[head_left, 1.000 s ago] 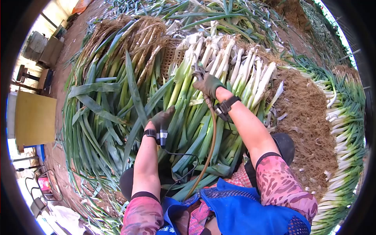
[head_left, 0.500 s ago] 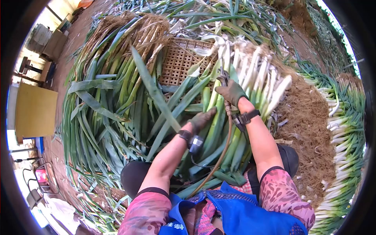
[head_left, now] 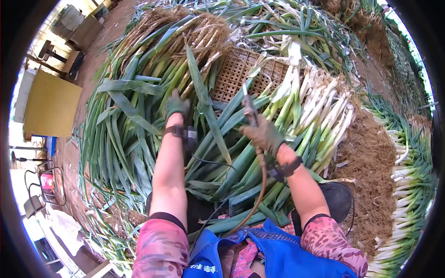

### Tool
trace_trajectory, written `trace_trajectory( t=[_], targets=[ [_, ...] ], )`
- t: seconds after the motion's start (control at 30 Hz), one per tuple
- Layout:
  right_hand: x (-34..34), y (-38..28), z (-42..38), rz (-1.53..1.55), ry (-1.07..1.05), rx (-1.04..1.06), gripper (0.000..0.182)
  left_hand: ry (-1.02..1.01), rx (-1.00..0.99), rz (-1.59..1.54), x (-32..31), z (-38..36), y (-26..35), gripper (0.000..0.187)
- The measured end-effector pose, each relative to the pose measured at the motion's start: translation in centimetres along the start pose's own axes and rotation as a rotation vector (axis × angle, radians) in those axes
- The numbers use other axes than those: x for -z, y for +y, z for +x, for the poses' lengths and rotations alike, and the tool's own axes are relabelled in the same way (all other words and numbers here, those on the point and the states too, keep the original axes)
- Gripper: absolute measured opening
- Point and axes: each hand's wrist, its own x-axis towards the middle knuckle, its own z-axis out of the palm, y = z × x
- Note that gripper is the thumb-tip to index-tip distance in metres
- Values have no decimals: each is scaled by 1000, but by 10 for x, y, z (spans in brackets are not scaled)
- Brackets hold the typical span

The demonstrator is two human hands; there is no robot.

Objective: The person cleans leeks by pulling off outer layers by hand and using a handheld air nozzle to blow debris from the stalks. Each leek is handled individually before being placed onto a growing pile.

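Observation:
My right hand (head_left: 265,134), in a dark glove, is closed around a metal air gun (head_left: 250,110) with a brown hose (head_left: 263,180) running down toward my lap. My left hand (head_left: 176,105), also gloved, reaches over the pile of untrimmed leeks (head_left: 139,111) on the left, its fingers apart against the green stalks. Between the hands, long green leaves lie across a perforated tan crate (head_left: 232,74). Leeks with white stems (head_left: 320,102) lie in a bundle right of the crate, beyond my right hand.
A mat of loose roots (head_left: 371,180) covers the ground at the right, beside a long row of white-stemmed leeks (head_left: 405,199). More leeks and leaves (head_left: 296,28) lie at the back. A yellow panel (head_left: 52,105) and a metal-framed chair (head_left: 34,199) stand at the left.
My left hand has left the white-stemmed leeks and moved left and up to the untrimmed pile. My right hand, with the air gun, has drawn lower. The whole view has shifted somewhat.

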Motion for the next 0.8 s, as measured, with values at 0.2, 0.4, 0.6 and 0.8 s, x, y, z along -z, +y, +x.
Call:
trace_trajectory(
  t=[0.2,0.4,0.6,0.8],
  targets=[
    [-43,4,-2,130,-91,-26,67,-360,16,194,-18,-23,-1,51],
    [-50,11,-2,428,32,-54,49,-207,-196,-176,29,-26,79,50],
    [-45,25,-9,388,50,-35,46,-532,-283,-74,-24,-32,19,47],
    [-44,-23,-97,164,-305,103,60,-665,-71,-311,-30,-54,-13,35]
  ],
)
